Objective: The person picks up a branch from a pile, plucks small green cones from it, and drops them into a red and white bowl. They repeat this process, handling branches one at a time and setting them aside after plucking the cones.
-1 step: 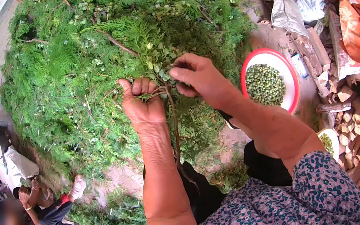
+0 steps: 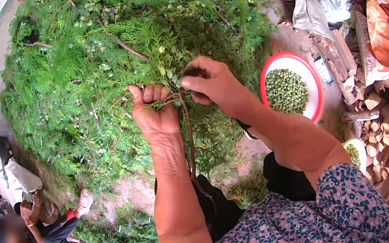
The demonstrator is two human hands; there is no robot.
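Observation:
My left hand (image 2: 153, 109) is closed palm up, its fingers curled round a leafy evergreen branch (image 2: 188, 135). The branch's brown stem runs down towards my lap, and pale green cones (image 2: 162, 69) show among the sprigs above my fingers. Just to the right, my right hand (image 2: 211, 84) is pinched beside the same sprigs. Its fingertips are partly hidden, so what lies between them cannot be made out. Beyond both hands spreads a large heap of cut evergreen branches (image 2: 70, 96).
A white basin with a red rim (image 2: 265, 71) holds many green cones at my right. Lower down sits a pale bowl (image 2: 360, 148) of similar pieces. Split firewood (image 2: 372, 100), sacks (image 2: 308, 13) and an orange sheet (image 2: 381, 31) line the right side. Another person (image 2: 43, 236) sits at lower left.
My right hand has shifted very slightly left, closer to the sprigs. My left hand and the branch stay where they were.

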